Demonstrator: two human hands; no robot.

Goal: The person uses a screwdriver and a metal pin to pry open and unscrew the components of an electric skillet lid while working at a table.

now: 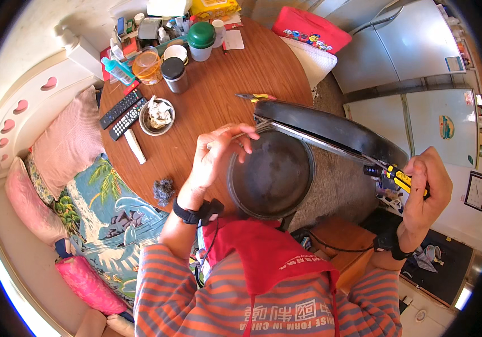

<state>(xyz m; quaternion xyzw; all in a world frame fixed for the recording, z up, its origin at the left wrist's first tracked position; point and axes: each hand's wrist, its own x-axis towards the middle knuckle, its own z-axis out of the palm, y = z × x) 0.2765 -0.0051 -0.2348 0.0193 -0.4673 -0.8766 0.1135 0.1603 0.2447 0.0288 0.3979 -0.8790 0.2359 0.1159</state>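
A black electric pan with two hinged halves stands at the near edge of the round table. Its lower half, a round dark plate (273, 174), lies flat, and its black lid (336, 126) is raised and tilted to the right. My right hand (429, 182) is closed around a yellow-and-black screwdriver (401, 178), held against the right end of the lid's rim. My left hand (221, 149) is by the lid's left end, fingers bent and apart, fingertips near a thin grey metal strip (264, 124). Whether they touch it I cannot tell. Yellow-handled pliers (256, 97) lie behind the lid.
On the wooden table (207, 106) are a metal bowl (157, 116) with crumpled tissue, two remotes (121, 109), a steel-wool pad (164, 192), a green-lidded jar (201, 40) and a black-lidded cup (174, 74). A bed (103, 196) lies left; a wooden stool (342, 241) stands near right.
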